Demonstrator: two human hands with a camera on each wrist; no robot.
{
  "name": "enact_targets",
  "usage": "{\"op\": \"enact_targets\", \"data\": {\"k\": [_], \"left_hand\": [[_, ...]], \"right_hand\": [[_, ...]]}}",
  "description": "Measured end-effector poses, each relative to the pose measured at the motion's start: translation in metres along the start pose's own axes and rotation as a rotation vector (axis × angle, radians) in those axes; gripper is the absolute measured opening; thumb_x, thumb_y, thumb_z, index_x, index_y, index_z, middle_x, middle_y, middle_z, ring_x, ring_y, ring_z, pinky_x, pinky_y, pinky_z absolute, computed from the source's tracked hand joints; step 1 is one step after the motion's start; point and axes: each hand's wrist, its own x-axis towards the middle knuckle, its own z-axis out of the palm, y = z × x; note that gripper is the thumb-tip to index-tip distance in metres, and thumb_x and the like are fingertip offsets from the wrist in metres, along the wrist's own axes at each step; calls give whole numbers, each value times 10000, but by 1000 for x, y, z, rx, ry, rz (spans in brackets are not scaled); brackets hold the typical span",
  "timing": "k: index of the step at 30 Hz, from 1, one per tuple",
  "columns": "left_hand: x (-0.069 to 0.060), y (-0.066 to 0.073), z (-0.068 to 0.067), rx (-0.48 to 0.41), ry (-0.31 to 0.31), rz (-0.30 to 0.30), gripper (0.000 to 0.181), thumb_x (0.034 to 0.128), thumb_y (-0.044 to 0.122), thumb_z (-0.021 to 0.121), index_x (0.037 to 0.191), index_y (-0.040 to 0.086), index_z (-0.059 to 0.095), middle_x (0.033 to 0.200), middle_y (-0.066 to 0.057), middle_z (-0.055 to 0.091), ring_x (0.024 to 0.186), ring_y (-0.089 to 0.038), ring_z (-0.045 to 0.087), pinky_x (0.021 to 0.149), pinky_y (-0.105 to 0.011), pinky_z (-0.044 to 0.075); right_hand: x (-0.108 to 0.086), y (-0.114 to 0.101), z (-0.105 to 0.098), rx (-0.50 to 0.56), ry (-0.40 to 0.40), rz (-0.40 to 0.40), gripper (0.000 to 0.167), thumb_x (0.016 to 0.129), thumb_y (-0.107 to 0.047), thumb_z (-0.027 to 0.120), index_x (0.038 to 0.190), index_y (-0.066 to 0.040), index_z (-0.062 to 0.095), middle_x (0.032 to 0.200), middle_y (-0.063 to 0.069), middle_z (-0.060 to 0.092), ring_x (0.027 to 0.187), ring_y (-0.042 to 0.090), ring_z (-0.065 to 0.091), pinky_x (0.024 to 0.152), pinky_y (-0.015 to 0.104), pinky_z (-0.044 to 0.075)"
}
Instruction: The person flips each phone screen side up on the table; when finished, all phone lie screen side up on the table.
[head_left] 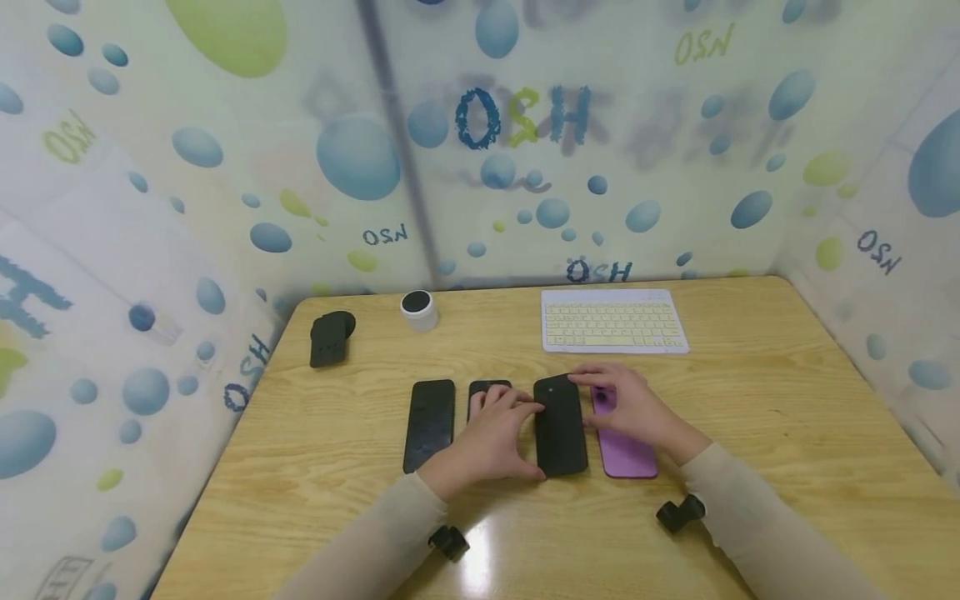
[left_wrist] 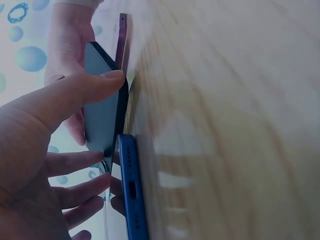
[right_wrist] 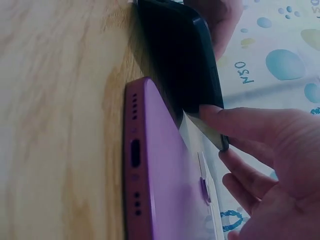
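Note:
A black phone (head_left: 561, 429) is held by both hands, tilted with its right edge lifted off the table in the right wrist view. My left hand (head_left: 491, 437) grips its left side, thumb at the near corner, fingers over another dark phone (head_left: 489, 387). My right hand (head_left: 626, 408) pinches the far right edge, above a purple phone (head_left: 628, 454). In the left wrist view the held phone (left_wrist: 102, 105) stands over a blue-edged phone (left_wrist: 132, 190). The right wrist view shows the purple phone (right_wrist: 167, 170) lying beside the raised phone (right_wrist: 185, 55).
Another black phone (head_left: 430, 425) lies at the left. Farther back on the wooden table (head_left: 787, 400) are a white keyboard (head_left: 613, 323), a white cylinder with a dark top (head_left: 419, 311) and a black stand-like object (head_left: 330, 338). A patterned curtain surrounds the table.

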Motion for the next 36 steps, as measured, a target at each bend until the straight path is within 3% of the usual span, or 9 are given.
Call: {"op": "enact_targets", "data": {"k": [8, 17, 24, 36], "left_hand": [[-2, 4, 2, -20, 14, 23, 942, 673, 580, 901, 1473, 207, 574, 1498, -1, 550, 1336, -227, 397, 1078, -526, 277], [-5, 4, 4, -72, 41, 53, 978, 682, 581, 902, 1512, 251, 502, 1481, 7, 571, 1313, -226, 426, 1033, -489, 311], [-7, 4, 3, -125, 49, 49, 999, 685, 558, 903, 1533, 259, 470, 1476, 30, 580, 1306, -204, 432, 1031, -453, 317], [-11, 5, -7, -283, 72, 63, 1009, 695, 477, 938, 1545, 229, 455, 1531, 106, 528, 1307, -179, 419, 1057, -448, 298]], "right_hand": [[-4, -8, -5, 40, 22, -24, 667, 751, -85, 911, 1374, -102, 673, 1451, 155, 603, 1343, 436, 528, 1104, 643, 394], [-4, -14, -3, 6, 76, -47, 705, 740, -133, 928, 1389, -117, 653, 1440, 138, 619, 1347, 420, 520, 1096, 696, 345], [-2, -18, 0, 34, 104, -75, 678, 730, -133, 938, 1355, -144, 675, 1433, 131, 621, 1351, 383, 521, 1108, 644, 379], [2, -28, 6, 30, 115, -22, 670, 742, -236, 937, 1358, -189, 676, 1440, 107, 624, 1375, 396, 490, 1141, 721, 196]]}}
